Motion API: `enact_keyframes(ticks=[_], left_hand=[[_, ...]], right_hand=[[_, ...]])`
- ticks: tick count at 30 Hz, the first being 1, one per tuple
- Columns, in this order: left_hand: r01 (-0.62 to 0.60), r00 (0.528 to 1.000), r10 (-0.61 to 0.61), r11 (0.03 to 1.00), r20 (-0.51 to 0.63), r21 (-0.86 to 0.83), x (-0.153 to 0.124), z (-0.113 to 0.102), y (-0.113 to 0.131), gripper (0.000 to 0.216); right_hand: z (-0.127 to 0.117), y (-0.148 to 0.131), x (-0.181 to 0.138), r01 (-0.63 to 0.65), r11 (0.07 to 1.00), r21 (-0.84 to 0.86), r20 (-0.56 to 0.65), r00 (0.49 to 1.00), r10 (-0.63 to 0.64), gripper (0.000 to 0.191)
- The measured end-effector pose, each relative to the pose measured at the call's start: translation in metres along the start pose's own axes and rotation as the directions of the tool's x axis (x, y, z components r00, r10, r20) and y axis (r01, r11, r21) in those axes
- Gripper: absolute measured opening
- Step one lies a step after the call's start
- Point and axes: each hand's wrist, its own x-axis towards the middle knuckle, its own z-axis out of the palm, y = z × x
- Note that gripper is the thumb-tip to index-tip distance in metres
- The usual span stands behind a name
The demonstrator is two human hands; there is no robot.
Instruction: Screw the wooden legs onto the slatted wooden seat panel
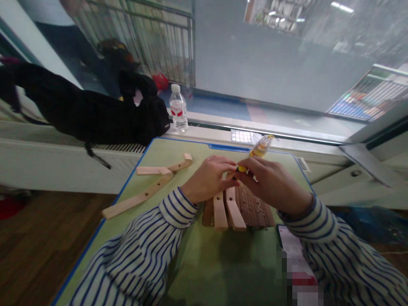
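Observation:
Two pale wooden pieces with drilled holes, a left one (219,210) and a right one (235,212), lie side by side on a brown board (255,208) with small light specks. My left hand (210,176) closes over their far ends, thumb and fingers pinching close to the tool's tip. In my right hand (270,180) is a tilted tool with a clear yellowish handle, apparently a screwdriver (262,145); its yellow and black lower part (241,169) shows between the fingers. The tip and the spot it meets are hidden by my fingers.
Two more bent wooden pieces (143,195) lie on the left of the green, blue-edged table (191,263). A phone (295,246) is by my right forearm. On the sill behind stand a water bottle (178,109) and a black bag (105,114), before a window.

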Motion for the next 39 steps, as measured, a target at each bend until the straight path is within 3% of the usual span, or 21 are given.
enact_keyframes(ticks=[3, 7, 11, 15, 24, 30, 39], left_hand=[[0.001, 0.999, -0.001, 1.0, -0.045, 0.011, 0.0, 0.003, 0.001, 0.024], [-0.005, 0.999, 0.006, 1.0, -0.045, 0.013, 0.001, 0.004, 0.002, 0.019], [-0.004, 1.0, 0.005, 1.0, -0.023, 0.014, 0.002, 0.002, 0.004, 0.018], [-0.011, 1.0, 0.011, 1.0, -0.003, -0.006, 0.002, 0.0, 0.004, 0.019], [-0.046, 0.992, 0.048, 0.999, 0.114, -0.022, 0.002, -0.002, 0.004, 0.023], [-0.056, 0.991, 0.062, 0.997, 0.121, -0.056, 0.002, 0.001, 0.004, 0.023], [0.004, 1.0, -0.004, 1.0, -0.018, 0.009, 0.002, 0.004, 0.001, 0.021]], right_hand=[[-0.006, 0.004, 0.001, 0.009, 1.0, 0.01, 0.05, 0.999, -0.009, 0.029], [-0.02, 0.01, 0.001, 0.155, 0.986, 0.068, 0.103, 0.981, -0.161, 0.037], [-0.03, 0.01, 0.004, 0.222, 0.97, 0.097, 0.15, 0.96, -0.235, 0.03], [-0.029, 0.009, 0.007, 0.206, 0.976, 0.069, 0.204, 0.955, -0.216, 0.022], [-0.019, 0.007, 0.006, 0.142, 0.982, -0.124, 0.152, 0.981, -0.123, 0.026], [-0.014, 0.005, 0.004, 0.096, 0.98, -0.172, 0.102, 0.992, -0.079, 0.034], [-0.013, 0.008, 0.001, 0.066, 0.989, -0.131, 0.087, 0.995, -0.055, 0.031]])
